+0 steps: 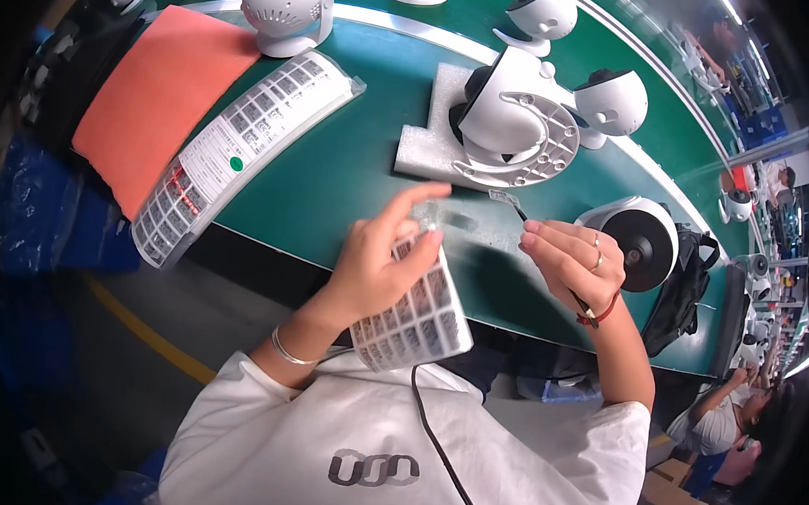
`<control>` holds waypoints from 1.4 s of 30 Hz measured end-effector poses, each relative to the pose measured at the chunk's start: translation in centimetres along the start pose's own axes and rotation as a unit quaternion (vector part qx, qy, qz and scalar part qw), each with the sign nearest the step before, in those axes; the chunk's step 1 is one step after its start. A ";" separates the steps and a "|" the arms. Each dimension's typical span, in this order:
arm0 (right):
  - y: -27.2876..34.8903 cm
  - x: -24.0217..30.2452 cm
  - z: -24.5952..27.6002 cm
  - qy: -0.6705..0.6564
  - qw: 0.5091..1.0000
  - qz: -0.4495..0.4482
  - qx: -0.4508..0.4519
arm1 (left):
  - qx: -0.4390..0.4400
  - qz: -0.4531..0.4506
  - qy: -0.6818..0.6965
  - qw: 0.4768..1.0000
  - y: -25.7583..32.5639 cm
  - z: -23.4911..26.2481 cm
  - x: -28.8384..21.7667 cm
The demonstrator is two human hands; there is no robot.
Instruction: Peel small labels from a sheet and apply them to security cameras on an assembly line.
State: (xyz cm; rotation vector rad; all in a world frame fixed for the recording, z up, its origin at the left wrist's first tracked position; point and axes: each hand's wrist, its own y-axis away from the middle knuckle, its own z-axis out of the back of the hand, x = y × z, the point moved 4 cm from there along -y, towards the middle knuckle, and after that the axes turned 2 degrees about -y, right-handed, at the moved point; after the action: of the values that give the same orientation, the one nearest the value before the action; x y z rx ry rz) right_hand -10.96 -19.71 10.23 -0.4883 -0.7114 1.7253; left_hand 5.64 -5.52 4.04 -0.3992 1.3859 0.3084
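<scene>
My left hand (pixel 367 264) pinches a sheet of printed labels (pixel 419 331) between thumb and fingers, its index finger stretched out. In my right hand (pixel 576 261) is a pair of dark tweezers (pixel 521 213), with a small label (pixel 502 196) at their tip. Just beyond that label, a white dome-shaped camera (pixel 499 107) lies tipped over, the ribbed underside of its base (pixel 549 148) showing. It rests on white foam pieces (pixel 419 148). To the right of my right hand sits another white device with a round black face (pixel 638 251).
A stack of label sheets (pixel 246 139) and an orange foam sheet (pixel 170 98) lie at the left of the green table (pixel 335 176). Several white cameras, one upright (pixel 287 13), stand toward the back. A black bag (pixel 681 299) is at the right edge. Other people work at far right.
</scene>
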 end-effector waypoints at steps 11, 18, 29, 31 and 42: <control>0.3 -2.2 -1.6 -0.011 0.998 0.054 0.007 | -0.060 -0.051 -0.197 0.977 -5.5 0.2 -0.2; 1.3 -3.7 -2.3 -0.013 0.998 0.054 0.001 | -0.075 -0.059 -0.202 0.975 -5.7 0.1 0.2; 1.4 -4.0 -2.7 -0.028 0.996 0.080 0.002 | -0.072 -0.054 -0.153 0.984 -5.8 -0.2 0.2; 1.3 -4.1 -2.9 -0.029 0.996 0.079 0.002 | -0.074 -0.044 -0.153 0.985 -5.8 -0.1 0.4; 1.8 -4.6 -3.2 -0.133 0.981 -0.131 -0.045 | -0.070 -0.052 -0.156 0.984 -6.0 0.0 0.4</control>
State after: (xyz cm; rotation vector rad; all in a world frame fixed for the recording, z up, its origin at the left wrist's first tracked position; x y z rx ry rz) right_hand -8.92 -23.79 6.51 -0.2137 -1.0035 1.5285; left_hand 8.28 -10.89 4.17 -0.5145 1.0355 0.3664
